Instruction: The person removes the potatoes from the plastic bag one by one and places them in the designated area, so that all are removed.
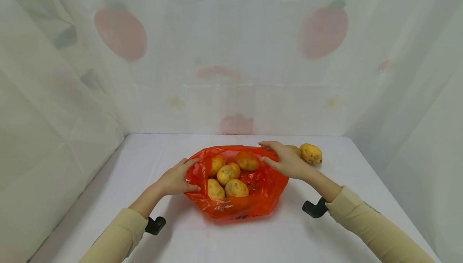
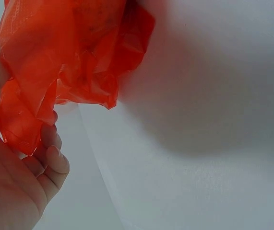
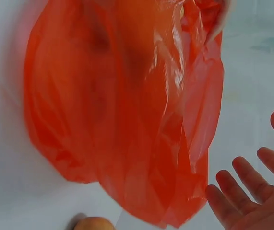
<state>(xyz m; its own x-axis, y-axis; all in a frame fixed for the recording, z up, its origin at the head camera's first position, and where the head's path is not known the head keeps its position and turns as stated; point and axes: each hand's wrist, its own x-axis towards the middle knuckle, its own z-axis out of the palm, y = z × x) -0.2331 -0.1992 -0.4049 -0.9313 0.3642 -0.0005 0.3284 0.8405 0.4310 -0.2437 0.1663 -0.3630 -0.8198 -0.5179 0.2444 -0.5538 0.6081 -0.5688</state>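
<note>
A thin red plastic bag (image 1: 255, 204) stands on the table with its mouth spread wide. Inside lie several yellow-brown potatoes (image 1: 236, 188), one resting against another. My left hand (image 1: 175, 178) holds the left edge of the bag; in the left wrist view, red film runs between the thumb and the curled fingers (image 2: 57, 160). Beside the bag's right rim is my right hand (image 1: 287, 160), its fingers spread apart and gripping nothing. The right wrist view shows these fingers (image 3: 244, 191) close to the film; whether one touches it I cannot tell.
Behind the right hand, a potato (image 1: 311, 153) lies on the white table (image 1: 347, 166) near its back edge, and a second potato (image 1: 294, 150) is partly hidden by that hand. Pale printed curtains (image 1: 231, 46) enclose the back and sides.
</note>
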